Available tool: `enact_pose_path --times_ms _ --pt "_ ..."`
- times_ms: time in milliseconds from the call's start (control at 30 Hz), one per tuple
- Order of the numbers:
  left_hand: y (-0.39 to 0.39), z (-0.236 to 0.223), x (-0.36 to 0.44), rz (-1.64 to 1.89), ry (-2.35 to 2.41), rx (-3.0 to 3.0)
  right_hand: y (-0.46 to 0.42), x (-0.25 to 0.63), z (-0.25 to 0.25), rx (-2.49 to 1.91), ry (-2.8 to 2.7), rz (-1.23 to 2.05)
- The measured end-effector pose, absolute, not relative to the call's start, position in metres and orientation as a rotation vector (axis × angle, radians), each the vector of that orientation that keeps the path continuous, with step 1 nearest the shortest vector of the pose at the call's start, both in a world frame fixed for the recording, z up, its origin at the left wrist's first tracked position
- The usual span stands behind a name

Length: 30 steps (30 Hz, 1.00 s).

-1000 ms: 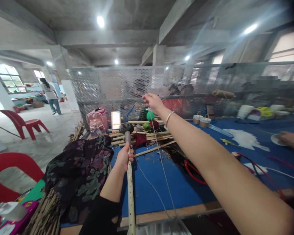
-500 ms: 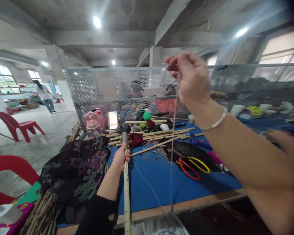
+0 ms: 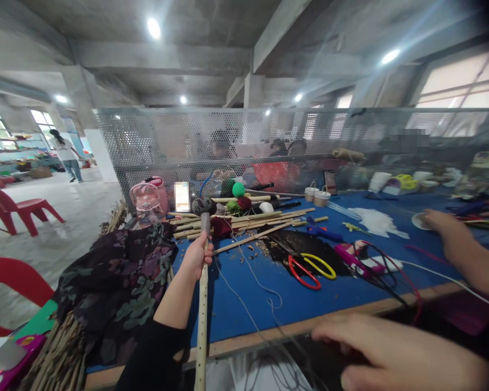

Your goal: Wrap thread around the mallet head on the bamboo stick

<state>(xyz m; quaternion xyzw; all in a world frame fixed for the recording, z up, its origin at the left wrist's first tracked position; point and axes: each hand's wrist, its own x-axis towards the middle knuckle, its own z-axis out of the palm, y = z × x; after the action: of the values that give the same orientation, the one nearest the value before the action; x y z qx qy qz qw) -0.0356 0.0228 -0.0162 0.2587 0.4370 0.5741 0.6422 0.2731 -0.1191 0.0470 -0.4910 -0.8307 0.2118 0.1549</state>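
Observation:
My left hand (image 3: 196, 255) is closed around a pale bamboo stick (image 3: 202, 315) with a row of holes. It holds the stick upright over the blue table (image 3: 244, 309). A dark wrapped ball (image 3: 204, 206) caps the stick's top. A thin grey thread (image 3: 256, 282) runs slack from near the stick across the table to the front edge. My right hand (image 3: 375, 353) is low at the table's front edge, close to the camera and blurred. Its fingers point left over loose thread strands (image 3: 277, 369). Whether it holds the thread is unclear.
Bamboo sticks (image 3: 248, 221), yarn balls (image 3: 238, 189), red and yellow scissors (image 3: 309, 269) and a pink bottle (image 3: 146, 203) lie on the table. A floral cloth (image 3: 118, 282) covers twigs (image 3: 61, 353) at left. Another person's arm (image 3: 456, 241) reaches in at right. A mesh fence (image 3: 269, 136) stands behind.
My right hand, raised high and pulling the thread taut, has dropped to the table's front edge. The thread now lies slack. My left hand still holds the stick.

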Motion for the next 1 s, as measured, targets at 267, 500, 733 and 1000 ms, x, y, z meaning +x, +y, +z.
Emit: enact_pose_path --times_ms 267,500,733,1000 --pt "0.012 -0.014 -0.020 1.139 1.022 0.767 -0.105 0.259 0.008 -1.213 -2.165 1.381" --pt "0.004 0.014 0.017 1.010 1.196 1.286 0.011 0.168 -0.004 -0.731 -1.281 1.620" --pt "0.020 0.013 0.004 1.170 1.680 1.710 0.063 0.119 -0.001 -0.665 -1.452 1.804" --pt "0.022 0.009 -0.002 1.174 1.227 1.155 0.066 0.128 -0.006 -0.743 -1.519 1.359"
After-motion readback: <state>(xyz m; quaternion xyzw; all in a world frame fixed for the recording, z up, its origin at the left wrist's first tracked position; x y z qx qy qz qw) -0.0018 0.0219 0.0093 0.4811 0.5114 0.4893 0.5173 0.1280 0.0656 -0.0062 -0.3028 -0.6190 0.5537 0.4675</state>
